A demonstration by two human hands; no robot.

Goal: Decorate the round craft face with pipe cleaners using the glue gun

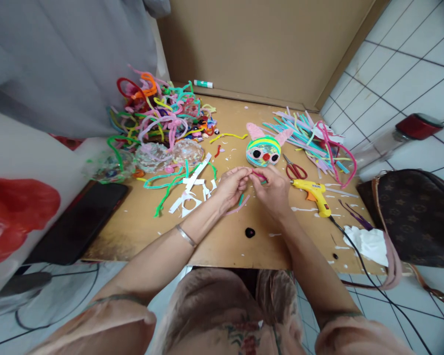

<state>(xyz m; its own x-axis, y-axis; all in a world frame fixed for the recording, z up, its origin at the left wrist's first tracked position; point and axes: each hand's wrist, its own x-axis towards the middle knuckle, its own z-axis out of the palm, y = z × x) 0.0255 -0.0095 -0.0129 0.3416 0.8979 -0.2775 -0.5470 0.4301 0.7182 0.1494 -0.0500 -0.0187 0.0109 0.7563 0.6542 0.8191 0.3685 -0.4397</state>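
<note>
My left hand (234, 183) and my right hand (274, 191) meet over the middle of the table, fingertips pinched together. Between them runs a short dark-pink pipe cleaner (258, 174), gripped from both sides; part of it is hidden by my fingers. Just beyond sits a craft animal head (264, 150) wound from green and yellow pipe cleaners, with pink ears, black round eyes and a red nose. Under my wrists lie a pale pink pipe cleaner piece (240, 206) and a short teal one. A small black coil (249, 232) rests nearer to me.
Red-handled scissors (296, 170) and a yellow glue gun (314, 195) with its cord lie at right, before a brown handbag (410, 217). Straight pipe cleaners (299, 130) lie behind. A tangled pipe-cleaner heap (163, 113), white paper scraps (192, 185) and a black phone (77, 222) occupy the left.
</note>
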